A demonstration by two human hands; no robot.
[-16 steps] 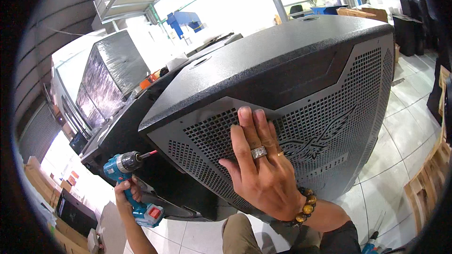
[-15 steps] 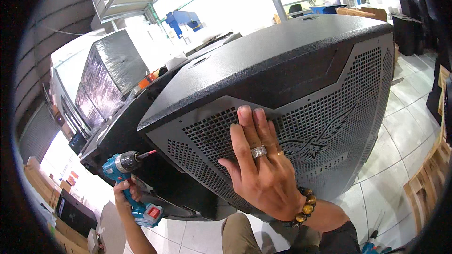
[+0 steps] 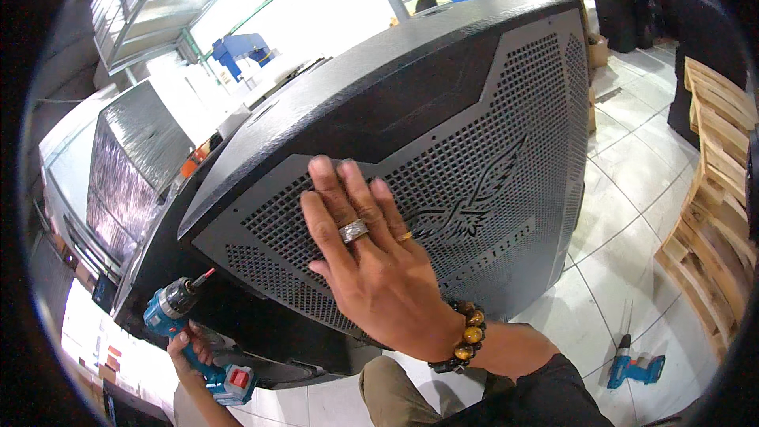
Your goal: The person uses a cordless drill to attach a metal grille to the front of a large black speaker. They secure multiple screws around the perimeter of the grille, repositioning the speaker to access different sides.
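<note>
My left hand (image 3: 192, 350) is wrapped round the handle of a teal cordless drill (image 3: 168, 310), a bit with a red tip in its chuck. The drill points up and to the right, beside the black cabinet's left end and apart from its grille. Fingers stretched out, my right hand (image 3: 379, 261) lies flat on the perforated metal grille (image 3: 506, 142) of a large black speaker cabinet (image 3: 395, 71). Rings and a beaded bracelet (image 3: 473, 334) are on that hand and wrist. A winged emblem on the grille is partly hidden by my fingers.
A second teal cordless drill (image 3: 632, 368) with a long bit lies on the tiled floor (image 3: 609, 213) at the right. Wooden pallets (image 3: 700, 213) stand along the right side. Stretch-wrapped goods (image 3: 130, 166) are at the left, and black cabinets (image 3: 621, 16) stand at the back right.
The view has swung to the right, so the cabinet and both hands appear farther left. More of the pallets and the floor drill shows. My right hand stays flat on the grille.
</note>
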